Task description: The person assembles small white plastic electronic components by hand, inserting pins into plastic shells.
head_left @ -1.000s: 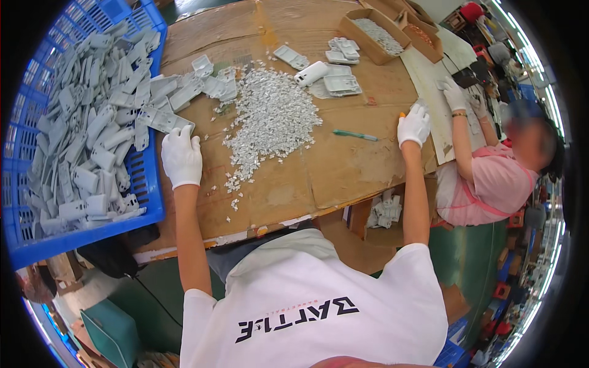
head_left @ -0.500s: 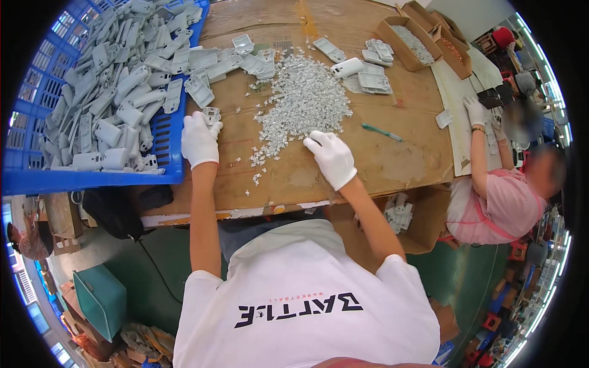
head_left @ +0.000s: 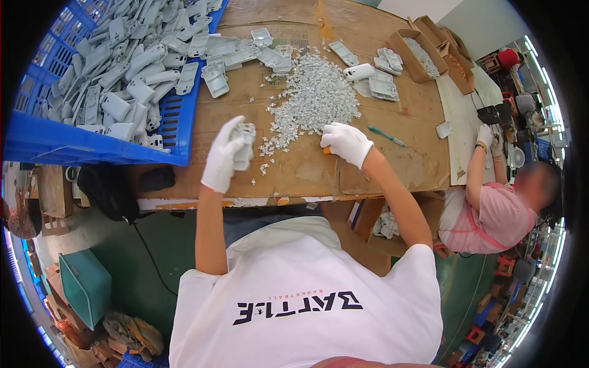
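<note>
My left hand [head_left: 222, 156], in a white glove, is closed round a light grey plastic casing [head_left: 244, 147], held up over the near part of the table. My right hand [head_left: 347, 143], gloved too, is curled at the near right of a heap of small shiny pieces [head_left: 316, 98]. A small orange thing [head_left: 327, 149] shows under its fingertips; the rest of it is hidden by the hand. More grey casings [head_left: 216, 78] lie beyond my left hand, beside a blue crate [head_left: 180, 136] piled high with similar ones.
Casings [head_left: 383, 86] and a green pen-like tool [head_left: 386, 136] lie right of the heap on the cardboard-covered table [head_left: 294, 178]. Open cartons [head_left: 405, 44] stand at the far right. A person in pink [head_left: 491, 211] works on the right. A black bag [head_left: 110, 190] hangs near the crate.
My left hand has moved right from the crate's edge, lifting the casing. The fingers of my right hand have curled in, and an orange thing now shows there. The view has shifted slightly.
</note>
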Tool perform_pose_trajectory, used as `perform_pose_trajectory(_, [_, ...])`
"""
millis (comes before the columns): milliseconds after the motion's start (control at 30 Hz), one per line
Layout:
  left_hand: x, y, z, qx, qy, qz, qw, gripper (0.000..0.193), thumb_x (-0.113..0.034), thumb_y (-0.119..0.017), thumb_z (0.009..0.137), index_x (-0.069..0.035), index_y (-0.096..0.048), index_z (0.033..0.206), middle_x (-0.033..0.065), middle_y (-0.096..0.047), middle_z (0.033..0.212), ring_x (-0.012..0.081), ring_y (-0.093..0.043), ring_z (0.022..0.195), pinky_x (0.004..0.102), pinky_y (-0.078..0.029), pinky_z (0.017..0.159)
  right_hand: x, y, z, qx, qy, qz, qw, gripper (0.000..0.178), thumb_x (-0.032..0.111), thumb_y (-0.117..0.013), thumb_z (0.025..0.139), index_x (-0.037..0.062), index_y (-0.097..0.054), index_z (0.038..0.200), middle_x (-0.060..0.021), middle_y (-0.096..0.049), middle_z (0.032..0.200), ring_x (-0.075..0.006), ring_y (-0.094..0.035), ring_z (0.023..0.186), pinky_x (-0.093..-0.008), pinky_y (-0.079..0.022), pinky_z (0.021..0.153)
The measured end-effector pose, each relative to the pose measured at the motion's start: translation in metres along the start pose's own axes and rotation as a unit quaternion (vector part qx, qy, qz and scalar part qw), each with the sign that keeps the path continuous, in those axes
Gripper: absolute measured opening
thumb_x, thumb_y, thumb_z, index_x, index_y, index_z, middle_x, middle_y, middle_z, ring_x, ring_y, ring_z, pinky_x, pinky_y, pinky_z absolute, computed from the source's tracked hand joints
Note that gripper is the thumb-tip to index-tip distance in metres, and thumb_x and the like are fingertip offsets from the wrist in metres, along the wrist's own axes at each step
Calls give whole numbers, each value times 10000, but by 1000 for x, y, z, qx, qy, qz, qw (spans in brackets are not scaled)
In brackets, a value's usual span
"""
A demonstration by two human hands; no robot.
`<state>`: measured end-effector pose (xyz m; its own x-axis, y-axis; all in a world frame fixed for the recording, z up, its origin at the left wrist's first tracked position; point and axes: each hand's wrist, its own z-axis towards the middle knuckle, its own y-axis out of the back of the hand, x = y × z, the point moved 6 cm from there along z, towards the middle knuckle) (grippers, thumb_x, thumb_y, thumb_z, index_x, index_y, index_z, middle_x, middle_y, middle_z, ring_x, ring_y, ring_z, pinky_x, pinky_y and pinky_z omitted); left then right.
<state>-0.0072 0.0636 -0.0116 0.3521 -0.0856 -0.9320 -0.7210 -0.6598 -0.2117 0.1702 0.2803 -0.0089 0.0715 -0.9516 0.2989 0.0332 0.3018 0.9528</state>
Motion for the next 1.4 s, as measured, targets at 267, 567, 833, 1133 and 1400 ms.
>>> perform_pose_trajectory(267, [0,-57,-42,-76,-163,288,941,613,51,-521,779,-58,-498,1382,222,-633,1236,367,-636,1132,386,-494,968,52,30,-6,-250,-66,5,966,228,-37,-680,783,70,-652,983,-89,-644,931,-259,-657,804,-352,-538,691])
perform_pose_trajectory(567, [3,-81,-50,-110,-169,292,935,484,36,-571,814,-76,-575,1285,191,-667,1173,370,-648,1088,414,-526,909,94,-5,6,-265,-277,539,750,196,-81,-578,919,-34,-660,1090,-106,-713,907,-128,-685,729,-257,-569,653])
perform_pose_trajectory(833, [8,-80,-49,-144,-219,312,913,394,7,-588,861,-67,-592,1247,178,-667,1168,364,-655,1061,417,-536,892,93,-6,8,-250,-269,389,845,214,-95,-635,837,-2,-697,1019,-89,-713,943,-145,-696,783,-267,-572,707])
perform_pose_trajectory(1133, [9,-76,-51,-142,-206,283,926,333,-8,-617,864,-57,-607,1193,176,-682,1084,370,-664,1006,409,-542,842,109,8,16,-330,-213,122,911,244,-25,-733,724,103,-705,931,-52,-567,948,-239,-596,901,-328,-517,742])
perform_pose_trajectory(1400, [13,-74,-52,-94,-197,220,951,264,1,-635,869,-54,-633,1127,163,-695,1000,298,-714,871,364,-555,759,77,-19,21,-186,-244,497,811,293,-30,-673,833,-21,-643,1124,-93,-702,1053,-147,-651,989,-318,-527,877])
